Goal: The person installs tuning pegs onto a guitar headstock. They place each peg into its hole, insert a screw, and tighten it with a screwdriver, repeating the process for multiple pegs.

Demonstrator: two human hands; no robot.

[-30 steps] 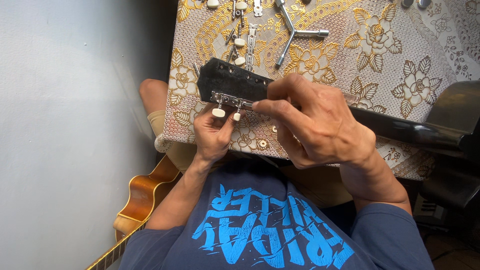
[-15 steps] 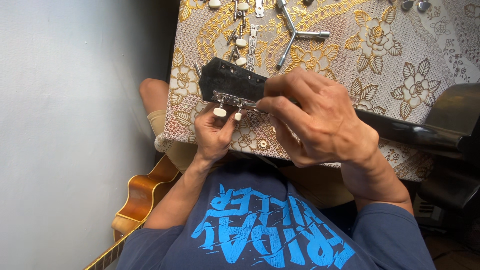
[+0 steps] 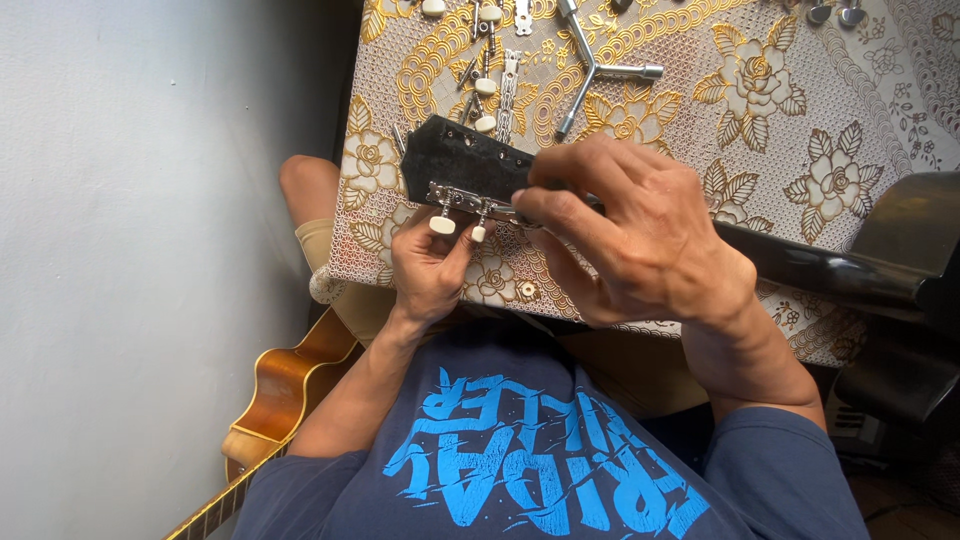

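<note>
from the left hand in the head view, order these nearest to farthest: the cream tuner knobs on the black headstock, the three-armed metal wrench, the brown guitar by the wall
1. cream tuner knobs: at the fingertips of the left hand, on the black headstock.
2. brown guitar: below and to the picture's left, beside the wall.
3. three-armed metal wrench: up on the floral cloth, beyond the headstock.
</note>
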